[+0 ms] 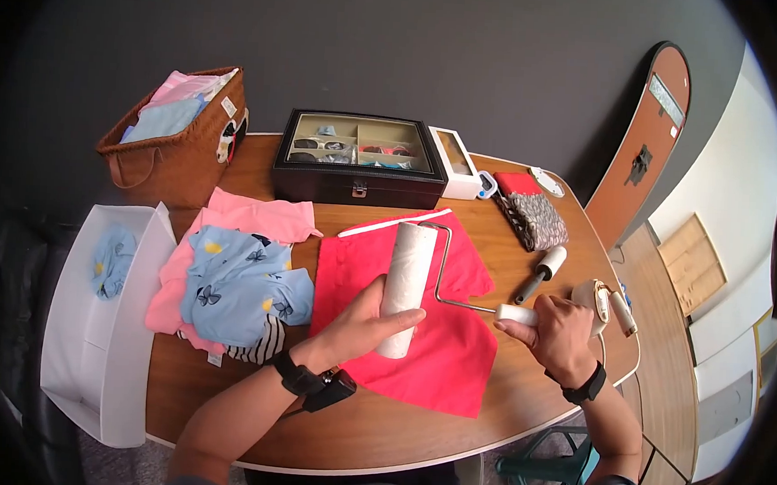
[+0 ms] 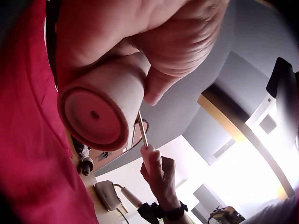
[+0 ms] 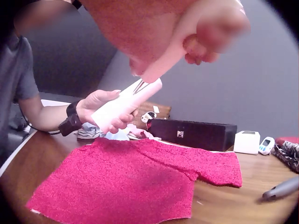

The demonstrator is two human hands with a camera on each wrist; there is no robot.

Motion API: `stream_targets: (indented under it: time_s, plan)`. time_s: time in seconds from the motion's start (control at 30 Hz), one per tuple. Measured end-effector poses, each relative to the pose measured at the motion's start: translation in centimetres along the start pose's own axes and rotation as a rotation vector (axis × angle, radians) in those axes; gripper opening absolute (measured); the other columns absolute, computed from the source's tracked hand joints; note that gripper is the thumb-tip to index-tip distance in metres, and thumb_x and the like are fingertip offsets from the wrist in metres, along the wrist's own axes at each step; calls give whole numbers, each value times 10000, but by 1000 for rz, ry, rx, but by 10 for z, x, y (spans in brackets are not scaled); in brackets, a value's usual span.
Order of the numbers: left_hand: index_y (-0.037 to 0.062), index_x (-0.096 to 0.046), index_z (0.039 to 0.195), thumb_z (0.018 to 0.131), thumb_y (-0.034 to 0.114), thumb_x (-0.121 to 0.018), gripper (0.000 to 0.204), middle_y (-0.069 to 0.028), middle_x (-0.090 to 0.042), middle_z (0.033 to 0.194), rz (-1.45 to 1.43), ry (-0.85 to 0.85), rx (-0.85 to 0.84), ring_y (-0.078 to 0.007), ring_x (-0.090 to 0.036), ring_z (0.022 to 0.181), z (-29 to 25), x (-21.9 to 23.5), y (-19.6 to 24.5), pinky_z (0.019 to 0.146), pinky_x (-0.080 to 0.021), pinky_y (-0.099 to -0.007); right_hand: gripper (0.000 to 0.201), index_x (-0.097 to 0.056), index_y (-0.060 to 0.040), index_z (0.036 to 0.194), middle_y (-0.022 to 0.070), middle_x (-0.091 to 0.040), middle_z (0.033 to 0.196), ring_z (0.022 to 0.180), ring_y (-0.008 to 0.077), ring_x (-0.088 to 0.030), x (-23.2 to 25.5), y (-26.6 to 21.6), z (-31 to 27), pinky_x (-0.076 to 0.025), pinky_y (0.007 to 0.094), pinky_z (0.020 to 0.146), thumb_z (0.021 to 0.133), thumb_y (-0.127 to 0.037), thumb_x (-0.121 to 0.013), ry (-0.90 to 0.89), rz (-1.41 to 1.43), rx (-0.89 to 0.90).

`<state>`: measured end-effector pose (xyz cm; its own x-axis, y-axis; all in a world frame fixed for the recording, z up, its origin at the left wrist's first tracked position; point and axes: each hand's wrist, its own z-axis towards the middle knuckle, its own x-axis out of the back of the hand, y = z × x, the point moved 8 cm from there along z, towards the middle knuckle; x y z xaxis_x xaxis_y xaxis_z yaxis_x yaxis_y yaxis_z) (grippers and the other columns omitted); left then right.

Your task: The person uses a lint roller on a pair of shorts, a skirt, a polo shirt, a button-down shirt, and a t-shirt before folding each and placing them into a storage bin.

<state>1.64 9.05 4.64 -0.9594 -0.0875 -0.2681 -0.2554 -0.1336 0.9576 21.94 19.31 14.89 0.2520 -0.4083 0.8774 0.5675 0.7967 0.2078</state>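
Observation:
A large lint roller (image 1: 410,274) with a bent wire frame (image 1: 440,276) is held up over a red garment (image 1: 448,364). My left hand (image 1: 355,327) grips the white sticky roll around its lower half, thumb across the front. The white handle (image 1: 515,315) sits in my right hand (image 1: 563,333), its fingers curled around it. Seen from the left wrist, the round hollow end of the roll (image 2: 95,115) faces the camera. The garment lies spread on the table beneath, its textured surface showing in the right wrist view.
Folded pink and blue clothes (image 1: 242,279) lie left of the garment, beside a white bin (image 1: 123,360). Behind stand a brown basket (image 1: 177,166) and a black glasses case (image 1: 321,184). A small lint roller (image 1: 540,275), knitted item (image 1: 539,222) and white corded appliance (image 1: 589,299) are on the right.

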Motion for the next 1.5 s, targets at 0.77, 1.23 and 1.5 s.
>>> stream_targets:
  time_s: [0.77,1.23,1.5]
  plan:
    - [-34,-562,1224,817,214,-786,527,-184,-591,1236,893,187,-237,-315,-585,1160,-4,17,37,985,-464,-382,453,-636,37,770,260,-622,691,643,419,-632,-24,161,19,-477,496,600,889,-398,-672,196,217,-633]
    - [-50,-533,1320,796,487,-743,778,-257,-452,1418,1404,-128,-18,-434,-359,1371,-5,31,-21,1161,-222,-546,410,-696,44,860,124,-652,655,527,218,-639,-204,405,29,-485,355,485,803,-361,-719,-152,116,-1021]
    - [-44,-537,1315,792,472,-750,765,-251,-455,1413,1417,-132,-15,-434,-361,1370,-4,28,-20,1152,-224,-566,419,-689,64,914,138,-659,683,542,226,-642,-212,400,29,-498,365,498,821,-344,-696,-231,174,-1032]
